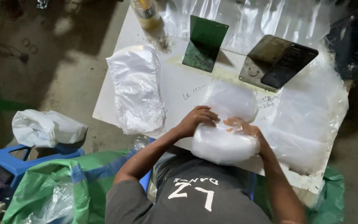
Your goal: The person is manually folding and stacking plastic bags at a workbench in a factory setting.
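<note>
Both hands clamped on bag bundle (225,143): left hand (197,118) curled over top-left, right hand (245,129) pressing its top-right. Bundle at table (175,85) near edge, long axis running left-right between both.

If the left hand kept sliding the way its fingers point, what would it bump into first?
Probably the right hand. The left hand points across the white bundle toward it; the gap looks small, though depth is unclear.

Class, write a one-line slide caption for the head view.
Both hands, left hand and right hand, press a white plastic bundle on the table.
</note>
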